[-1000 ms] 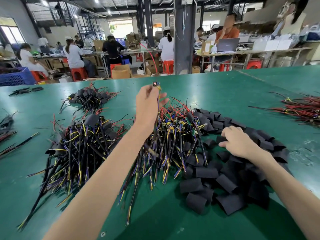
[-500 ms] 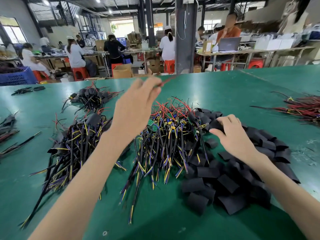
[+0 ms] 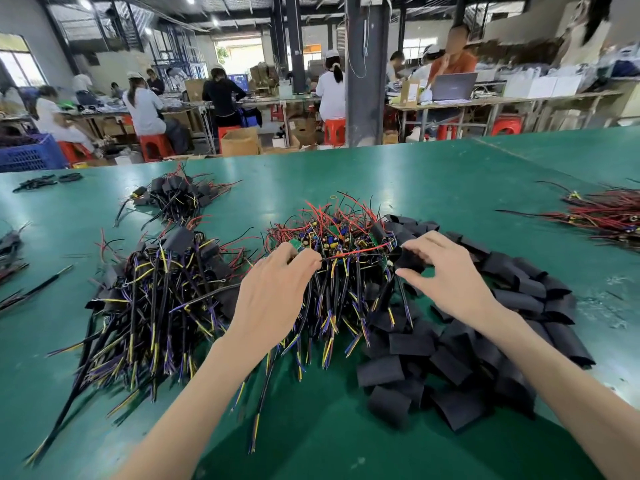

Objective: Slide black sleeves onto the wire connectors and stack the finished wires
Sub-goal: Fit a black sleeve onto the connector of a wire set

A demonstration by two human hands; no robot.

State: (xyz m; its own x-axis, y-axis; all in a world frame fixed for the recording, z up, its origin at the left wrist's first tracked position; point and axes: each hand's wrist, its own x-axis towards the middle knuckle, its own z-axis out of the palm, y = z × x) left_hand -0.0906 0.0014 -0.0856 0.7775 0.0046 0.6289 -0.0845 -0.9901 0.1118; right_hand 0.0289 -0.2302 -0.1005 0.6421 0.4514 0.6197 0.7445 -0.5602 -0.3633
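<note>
My left hand point(image 3: 277, 289) pinches a wire above the middle heap of unsleeved wires point(image 3: 343, 271); its red lead point(image 3: 360, 251) runs right toward a black sleeve point(image 3: 407, 259) held between thumb and fingers of my right hand point(image 3: 446, 278). The lead's tip sits at the sleeve's mouth; whether it is inside I cannot tell. A big heap of loose black sleeves point(image 3: 485, 341) lies under and right of my right hand. Left of centre is a pile of sleeved wires point(image 3: 152, 299).
A smaller pile of sleeved wires point(image 3: 176, 197) lies farther back on the green table point(image 3: 433, 181). A bundle of red wires point(image 3: 602, 216) rests at the right edge, dark cables point(image 3: 14, 258) at the left. Workers sit at benches beyond the table.
My left hand came down from head height with the wire to just above the middle heap. My right hand lifted a sleeve off the pile and moved left to meet the red lead.
</note>
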